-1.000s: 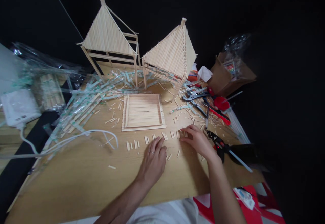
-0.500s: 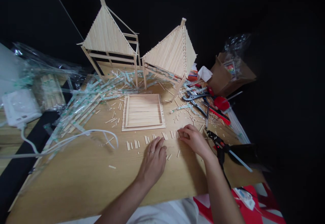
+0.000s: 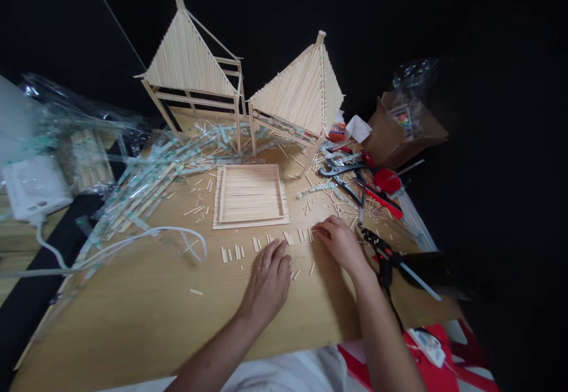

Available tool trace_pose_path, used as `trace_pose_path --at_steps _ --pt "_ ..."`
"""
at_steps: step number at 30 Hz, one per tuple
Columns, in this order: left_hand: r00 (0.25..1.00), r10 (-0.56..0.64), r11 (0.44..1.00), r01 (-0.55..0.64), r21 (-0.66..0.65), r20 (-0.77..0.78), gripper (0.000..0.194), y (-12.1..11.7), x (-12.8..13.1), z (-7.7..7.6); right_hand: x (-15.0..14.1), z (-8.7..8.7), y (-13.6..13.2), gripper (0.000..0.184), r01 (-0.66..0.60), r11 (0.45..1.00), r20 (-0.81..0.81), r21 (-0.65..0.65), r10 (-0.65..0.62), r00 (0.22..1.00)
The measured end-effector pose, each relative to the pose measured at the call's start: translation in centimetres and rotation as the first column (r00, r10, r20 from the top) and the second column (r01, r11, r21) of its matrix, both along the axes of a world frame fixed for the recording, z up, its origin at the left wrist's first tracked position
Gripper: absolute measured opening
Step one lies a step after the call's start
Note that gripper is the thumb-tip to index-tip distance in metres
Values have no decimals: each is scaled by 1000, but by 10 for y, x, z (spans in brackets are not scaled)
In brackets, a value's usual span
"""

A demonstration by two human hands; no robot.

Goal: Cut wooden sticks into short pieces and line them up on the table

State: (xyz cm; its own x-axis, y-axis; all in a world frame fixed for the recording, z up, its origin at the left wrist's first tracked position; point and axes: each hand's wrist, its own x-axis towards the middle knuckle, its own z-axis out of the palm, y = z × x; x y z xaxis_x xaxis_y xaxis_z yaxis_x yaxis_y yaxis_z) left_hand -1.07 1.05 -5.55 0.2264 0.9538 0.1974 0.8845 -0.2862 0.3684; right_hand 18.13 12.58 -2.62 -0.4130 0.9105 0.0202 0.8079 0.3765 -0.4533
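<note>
My left hand (image 3: 268, 273) lies on the table with its fingers stretched out, tips beside the row of short wooden stick pieces (image 3: 288, 238). The pieces stand grouped in small sets across the table. At the right end of that row my right hand (image 3: 341, 244) has thumb and fingers pinched together, seemingly on one short stick piece (image 3: 316, 230); the fingers partly hide it. Behind the row sits a square stick panel (image 3: 251, 193) with a raised rim. A few loose pieces (image 3: 312, 269) lie nearer to me, between the hands.
Two stick-built roofed models, one at left (image 3: 189, 60) and one at centre (image 3: 295, 93), stand at the back. Pliers (image 3: 341, 170), a glue gun (image 3: 381, 247) and a cardboard box (image 3: 390, 131) are on the right. Plastic wrappers (image 3: 151, 173) and a white cable (image 3: 168, 229) lie left.
My right hand has shifted very slightly, its fingers drawn closer together at the end of the row. My left hand stays in place.
</note>
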Motion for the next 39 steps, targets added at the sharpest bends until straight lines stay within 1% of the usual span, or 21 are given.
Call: trace_pose_path --at_steps 6,12,15,18,22,24,27,29,34,39 --pt "1000 1 1000 -1 -6 -4 19 0 0 -1 -7 -1 -3 15 65 997 23 48 -66 998" --pt "1000 -3 1000 3 -6 -2 19 0 0 -2 -9 -10 -6 15 135 988 23 71 -137 990" --pt "1000 -1 1000 1 -4 -5 19 0 0 -1 -9 -12 -7 15 142 987 14 69 -144 990" --pt "1000 0 1000 0 -2 -9 19 0 0 -1 -10 -9 -8 16 139 988 -1 64 -139 990" --pt "1000 1 1000 -1 -7 -25 21 0 0 0 -14 1 -10 13 89 995 -31 51 -87 996" --pt "999 -1 1000 0 -11 -34 22 0 1 0 -17 6 -12 13 18 999 -63 28 -16 998" --pt "999 0 1000 -1 -14 -47 23 0 1 -1 -24 10 -15 23 -114 993 -119 -8 112 986" --pt "998 0 1000 -1 -9 -55 24 0 1 -2 -30 10 -16 25 -164 986 -126 -14 161 979" --pt "998 1 1000 -1 3 -60 25 0 1 -5 -40 7 -21 12 -161 987 -85 -14 160 983" --pt "998 1 1000 -2 -4 -62 28 0 1 -5 -43 4 -25 12 -137 990 -73 -10 136 988"
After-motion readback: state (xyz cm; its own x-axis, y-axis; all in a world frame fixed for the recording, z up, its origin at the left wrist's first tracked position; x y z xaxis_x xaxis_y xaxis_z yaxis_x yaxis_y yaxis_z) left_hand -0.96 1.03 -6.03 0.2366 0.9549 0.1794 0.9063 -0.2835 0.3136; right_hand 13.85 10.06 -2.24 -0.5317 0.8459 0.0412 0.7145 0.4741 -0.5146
